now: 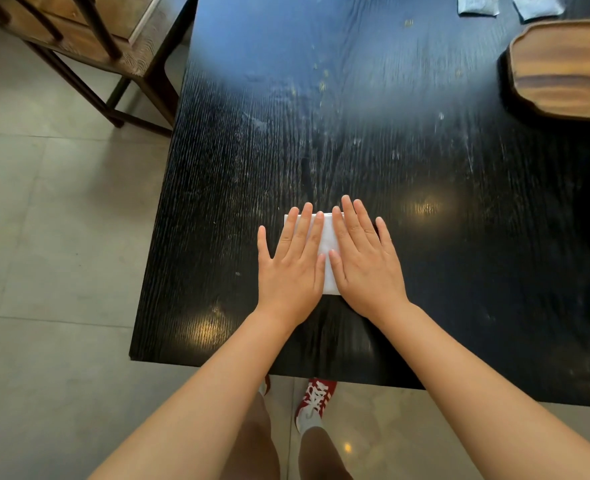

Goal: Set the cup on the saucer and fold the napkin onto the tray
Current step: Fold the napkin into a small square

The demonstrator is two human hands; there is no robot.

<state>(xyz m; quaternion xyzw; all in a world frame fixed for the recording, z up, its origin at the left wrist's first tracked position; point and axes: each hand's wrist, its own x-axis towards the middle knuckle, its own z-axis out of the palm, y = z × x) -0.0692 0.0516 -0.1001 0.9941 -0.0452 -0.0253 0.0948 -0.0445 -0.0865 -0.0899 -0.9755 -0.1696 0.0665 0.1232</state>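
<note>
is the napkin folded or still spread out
Folded: the napkin shows as a small, compact white rectangle on the table, pressed flat under the left hand and right hand. How many folds, cannot tell.

Both hands lie flat on the white napkin (327, 252) near the black table (355, 133)'s six o'clock edge. From there toward twelve, bare tabletop lies ahead. At two o'clock the wooden tray (563, 67) stands in the way; two grey packets (477, 4) lie beyond it. A wooden chair (89, 39) stands off-table at ten.
</note>
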